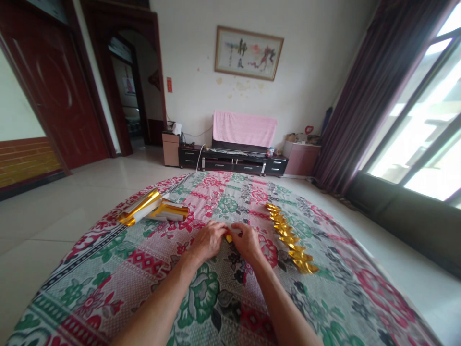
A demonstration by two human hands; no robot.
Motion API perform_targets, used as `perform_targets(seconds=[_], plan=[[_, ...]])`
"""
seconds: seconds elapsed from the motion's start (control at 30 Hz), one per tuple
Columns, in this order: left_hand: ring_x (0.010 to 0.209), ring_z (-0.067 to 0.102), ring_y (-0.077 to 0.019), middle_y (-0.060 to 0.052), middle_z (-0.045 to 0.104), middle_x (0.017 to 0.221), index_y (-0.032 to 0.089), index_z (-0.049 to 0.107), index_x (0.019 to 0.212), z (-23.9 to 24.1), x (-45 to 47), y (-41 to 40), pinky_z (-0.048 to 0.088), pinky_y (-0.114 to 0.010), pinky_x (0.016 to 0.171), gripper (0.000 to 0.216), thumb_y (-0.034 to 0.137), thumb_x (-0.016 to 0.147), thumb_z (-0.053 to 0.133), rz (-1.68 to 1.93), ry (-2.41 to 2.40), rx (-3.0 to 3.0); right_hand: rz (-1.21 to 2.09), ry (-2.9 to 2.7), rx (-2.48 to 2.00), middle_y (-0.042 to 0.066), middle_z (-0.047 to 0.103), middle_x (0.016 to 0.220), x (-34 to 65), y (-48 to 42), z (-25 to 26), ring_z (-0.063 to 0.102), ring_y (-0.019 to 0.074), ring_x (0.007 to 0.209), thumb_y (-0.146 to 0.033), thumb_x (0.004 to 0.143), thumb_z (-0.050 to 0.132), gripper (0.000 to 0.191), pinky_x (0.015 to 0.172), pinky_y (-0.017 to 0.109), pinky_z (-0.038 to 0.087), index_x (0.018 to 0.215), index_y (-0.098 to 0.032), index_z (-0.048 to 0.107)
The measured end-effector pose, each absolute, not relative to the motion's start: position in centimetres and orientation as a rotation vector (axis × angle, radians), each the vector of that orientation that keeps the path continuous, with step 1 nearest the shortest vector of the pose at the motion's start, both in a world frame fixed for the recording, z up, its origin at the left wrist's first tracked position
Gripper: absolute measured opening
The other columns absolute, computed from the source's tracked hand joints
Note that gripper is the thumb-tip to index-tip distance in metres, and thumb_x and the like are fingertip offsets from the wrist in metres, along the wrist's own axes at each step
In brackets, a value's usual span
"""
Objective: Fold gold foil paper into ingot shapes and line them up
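Observation:
My left hand (pixel 208 241) and my right hand (pixel 248 240) meet at the middle of a flower-patterned cloth (pixel 216 307), fingers curled down and pinched together on a small piece of gold foil paper (pixel 229 237) pressed against the cloth. Only a sliver of the gold shows between the hands. To the right, a row of several folded gold paper pieces (pixel 290 238) runs diagonally from far to near. At the far left lies a stack of gold and white foil sheets (pixel 154 209).
The cloth covers a round surface with tiled floor around it. A dark sofa edge (pixel 406 216) runs along the right under a window with purple curtains. A low TV cabinet (pixel 234 163) with a pink cover stands against the far wall; dark red doors at left.

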State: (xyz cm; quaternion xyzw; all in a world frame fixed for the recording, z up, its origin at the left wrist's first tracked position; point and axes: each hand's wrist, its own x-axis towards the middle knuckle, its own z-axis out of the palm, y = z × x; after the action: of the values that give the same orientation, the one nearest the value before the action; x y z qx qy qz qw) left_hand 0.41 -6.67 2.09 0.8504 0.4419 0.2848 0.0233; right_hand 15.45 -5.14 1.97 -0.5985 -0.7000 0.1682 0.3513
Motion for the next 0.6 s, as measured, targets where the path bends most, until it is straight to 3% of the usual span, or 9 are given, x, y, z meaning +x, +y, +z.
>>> perform_targets(seconds=[0.13, 0.23, 0.33, 0.47, 0.6], plan=[[0.091, 0.053, -0.0167, -0.005, 0.063, 0.096, 0.019, 0.065, 0.095, 1.6, 0.3, -6.3, 0.043, -0.029, 0.085, 0.032, 0.008, 0.079, 0.039, 0.851, 1.357, 2.649, 0.364, -1.917, -1.463, 0.004, 0.068, 0.081, 15.8, -5.3, 2.0, 0.062, 0.0156, 0.069, -0.024, 0.072, 0.057, 0.018, 0.066, 0.023, 0.045, 0.085, -0.021, 0.068], [0.093, 0.053, -0.0171, -0.004, 0.063, 0.098, 0.019, 0.065, 0.094, 1.3, 0.3, -6.1, 0.043, -0.030, 0.086, 0.031, 0.009, 0.080, 0.039, 0.844, 1.345, 2.662, 0.217, -1.987, -1.451, 0.006, 0.064, 0.080, 16.7, -5.6, 2.5, 0.060, 0.0158, 0.071, -0.015, 0.071, 0.053, 0.018, 0.067, 0.024, 0.044, 0.081, -0.019, 0.067], [0.094, 0.053, -0.0167, -0.003, 0.063, 0.102, 0.020, 0.066, 0.095, 1.3, 0.3, -6.1, 0.043, -0.030, 0.087, 0.032, 0.009, 0.081, 0.038, 0.865, 1.354, 2.650, 0.110, -1.975, -1.363, 0.007, 0.061, 0.090, 17.2, -5.9, 3.1, 0.057, 0.0180, 0.084, -0.011, 0.067, 0.054, 0.020, 0.075, 0.026, 0.042, 0.081, -0.019, 0.066], [0.094, 0.053, -0.0160, -0.003, 0.064, 0.097, 0.022, 0.066, 0.095, 1.4, 0.2, -6.2, 0.043, -0.029, 0.087, 0.032, 0.009, 0.081, 0.039, 0.853, 1.332, 2.647, 0.242, -2.193, -1.007, 0.003, 0.063, 0.083, 17.2, -6.0, 3.2, 0.056, 0.0148, 0.082, -0.005, 0.068, 0.051, 0.022, 0.078, 0.026, 0.041, 0.076, -0.020, 0.065], [0.093, 0.054, -0.0160, -0.003, 0.064, 0.100, 0.020, 0.066, 0.092, 1.3, 0.1, -6.1, 0.043, -0.029, 0.087, 0.029, 0.011, 0.081, 0.041, 0.862, 1.327, 2.675, 0.335, -2.289, -0.920, 0.001, 0.064, 0.075, 17.4, -5.9, 2.8, 0.056, 0.0134, 0.076, -0.003, 0.065, 0.050, 0.022, 0.075, 0.024, 0.041, 0.071, -0.019, 0.065]])
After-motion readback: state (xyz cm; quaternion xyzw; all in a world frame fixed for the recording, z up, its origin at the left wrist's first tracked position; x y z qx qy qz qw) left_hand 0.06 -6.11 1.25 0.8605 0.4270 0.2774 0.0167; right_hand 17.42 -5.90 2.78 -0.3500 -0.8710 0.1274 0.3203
